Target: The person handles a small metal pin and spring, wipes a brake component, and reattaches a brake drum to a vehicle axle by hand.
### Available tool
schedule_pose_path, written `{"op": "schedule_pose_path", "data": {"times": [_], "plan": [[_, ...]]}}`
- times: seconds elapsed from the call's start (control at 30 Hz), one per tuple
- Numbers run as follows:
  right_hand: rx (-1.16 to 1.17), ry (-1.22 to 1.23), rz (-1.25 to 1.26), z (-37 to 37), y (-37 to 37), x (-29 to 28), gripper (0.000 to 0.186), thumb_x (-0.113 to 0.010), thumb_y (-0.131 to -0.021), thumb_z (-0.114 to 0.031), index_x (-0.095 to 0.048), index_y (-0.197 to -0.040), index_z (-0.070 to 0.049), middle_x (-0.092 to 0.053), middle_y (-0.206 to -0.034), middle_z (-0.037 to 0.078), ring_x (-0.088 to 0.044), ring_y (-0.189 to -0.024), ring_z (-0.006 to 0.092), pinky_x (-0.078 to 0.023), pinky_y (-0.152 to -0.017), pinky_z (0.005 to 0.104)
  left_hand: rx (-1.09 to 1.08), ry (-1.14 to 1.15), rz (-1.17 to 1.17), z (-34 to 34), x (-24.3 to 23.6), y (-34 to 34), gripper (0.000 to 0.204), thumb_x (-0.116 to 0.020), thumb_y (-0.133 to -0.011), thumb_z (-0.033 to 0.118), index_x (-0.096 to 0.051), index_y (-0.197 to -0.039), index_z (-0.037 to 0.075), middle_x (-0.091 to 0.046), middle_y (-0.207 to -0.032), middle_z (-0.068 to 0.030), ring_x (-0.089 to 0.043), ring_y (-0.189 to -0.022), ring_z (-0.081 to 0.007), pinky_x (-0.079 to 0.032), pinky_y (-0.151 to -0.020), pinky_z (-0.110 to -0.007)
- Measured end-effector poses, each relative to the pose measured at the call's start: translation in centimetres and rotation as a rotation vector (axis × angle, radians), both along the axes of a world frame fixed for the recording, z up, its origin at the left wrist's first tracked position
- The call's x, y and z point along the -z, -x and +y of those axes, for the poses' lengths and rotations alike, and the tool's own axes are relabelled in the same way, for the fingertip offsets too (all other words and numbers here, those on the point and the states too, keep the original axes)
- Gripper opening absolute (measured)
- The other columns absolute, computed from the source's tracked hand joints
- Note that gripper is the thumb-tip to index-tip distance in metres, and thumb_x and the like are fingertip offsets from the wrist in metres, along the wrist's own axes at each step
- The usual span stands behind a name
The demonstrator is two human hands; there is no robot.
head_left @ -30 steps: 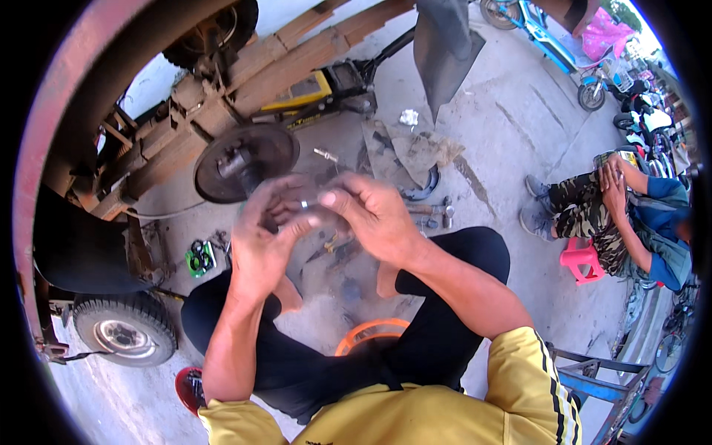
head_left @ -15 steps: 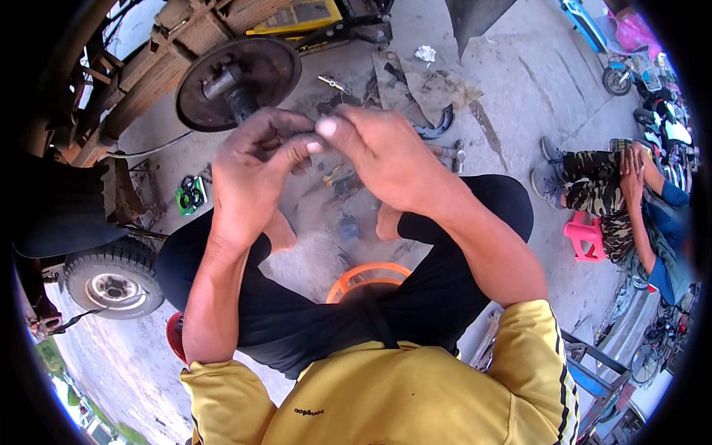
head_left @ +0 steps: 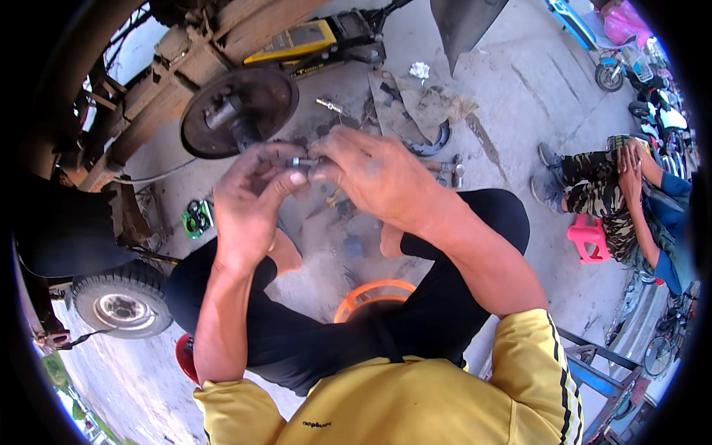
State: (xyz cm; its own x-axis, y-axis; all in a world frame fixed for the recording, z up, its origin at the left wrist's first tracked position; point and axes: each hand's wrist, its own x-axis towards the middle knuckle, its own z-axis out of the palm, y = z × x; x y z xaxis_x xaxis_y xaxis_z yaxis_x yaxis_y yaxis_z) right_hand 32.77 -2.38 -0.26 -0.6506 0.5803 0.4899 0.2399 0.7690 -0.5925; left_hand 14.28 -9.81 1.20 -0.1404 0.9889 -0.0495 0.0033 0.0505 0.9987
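A small silvery metal pin-like part (head_left: 302, 162) lies between my two hands, in front of my chest; its exact kind is too small to make out. My left hand (head_left: 248, 196) has blackened fingers curled around one end, with the thumb against it. The fingertips of my right hand (head_left: 374, 178) pinch the other end from the right, palm turned down. My fingers hide part of it. Just beyond my left hand stands a rusty, round wheel-hub plate (head_left: 271, 111) on its axle.
A yellow floor jack (head_left: 293, 43) sits under the rusty vehicle frame. Beyond my hands lie a dirty cloth (head_left: 404, 104), a curved brake shoe (head_left: 437, 141), a hammer (head_left: 458, 172) and a green package (head_left: 196, 219). At right, a person sits near a pink stool (head_left: 587, 239); a wheel (head_left: 122, 305) is at left.
The metal part now shows between my fingers, where it was hidden before. My right hand has turned, its fingers now reaching over the part. The whole view has shifted slightly.
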Motion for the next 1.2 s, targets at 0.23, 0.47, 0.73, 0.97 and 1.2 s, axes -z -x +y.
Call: {"op": "schedule_pose_path", "data": {"times": [0.23, 0.47, 0.73, 0.97, 1.2], "plan": [[-0.047, -0.028, 0.042, -0.2, -0.1, 0.6, 0.017, -0.063, -0.087, -0.009, -0.060, -0.099, 0.003, -0.063, -0.088, 0.016, -0.065, -0.073, 0.0370, -0.053, -0.061, 0.0434, -0.020, -0.099, 0.236, -0.4, 0.0, -0.1, 0.014, -0.064, -0.094, 0.002, -0.065, -0.105, -0.006, -0.069, -0.092, -0.0089, -0.059, -0.070, -0.0098, -0.050, -0.063, -0.024], [0.052, -0.260, 0.036, -0.6, 0.0, 0.7, 0.025, -0.069, -0.082, -0.013, -0.062, -0.101, 0.003, -0.064, -0.088, 0.013, -0.068, -0.072, 0.0294, -0.056, -0.061, 0.0377, -0.011, -0.043, 0.123, -0.6, -0.3, 0.0, 0.014, -0.066, -0.094, 0.005, -0.063, -0.102, -0.006, -0.068, -0.083, -0.0080, -0.058, -0.064, -0.0096, -0.049, -0.059, -0.024], [0.028, -0.307, 0.143, -1.0, 1.3, 0.8, 0.025, -0.072, -0.080, -0.015, -0.065, -0.100, -0.002, -0.064, -0.085, 0.013, -0.067, -0.071, 0.0308, -0.053, -0.058, 0.0401, -0.004, -0.100, -0.024, -0.8, 0.0, 0.7, 0.015, -0.071, -0.090, 0.004, -0.066, -0.101, -0.004, -0.069, -0.094, -0.0080, -0.061, -0.074, -0.0112, -0.051, -0.065, -0.025], [-0.114, 1.085, 0.278, -1.8, 1.6, 0.0, 0.034, -0.050, -0.104, -0.033, -0.056, -0.091, -0.002, -0.044, -0.063, 0.003, -0.043, -0.053, 0.0134, -0.035, -0.048, 0.0313, 0.075, -0.382, 0.205, -0.7, 0.7, 0.9, 0.016, -0.074, -0.083, 0.000, -0.067, -0.097, -0.003, -0.069, -0.094, -0.0097, -0.065, -0.082, -0.0183, -0.052, -0.074, -0.029], [-0.241, 1.444, 0.262, -1.0, 0.4, -1.2, 0.037, -0.047, -0.106, -0.038, -0.058, -0.096, -0.004, -0.037, -0.065, -0.005, -0.031, -0.055, 0.0059, -0.026, -0.048, 0.0252, 0.035, -0.407, 0.643, -1.0, -0.4, 0.8, 0.029, -0.075, -0.075, -0.004, -0.069, -0.102, -0.001, -0.069, -0.098, -0.0127, -0.068, -0.092, -0.0272, -0.053, -0.085, -0.035]]}}
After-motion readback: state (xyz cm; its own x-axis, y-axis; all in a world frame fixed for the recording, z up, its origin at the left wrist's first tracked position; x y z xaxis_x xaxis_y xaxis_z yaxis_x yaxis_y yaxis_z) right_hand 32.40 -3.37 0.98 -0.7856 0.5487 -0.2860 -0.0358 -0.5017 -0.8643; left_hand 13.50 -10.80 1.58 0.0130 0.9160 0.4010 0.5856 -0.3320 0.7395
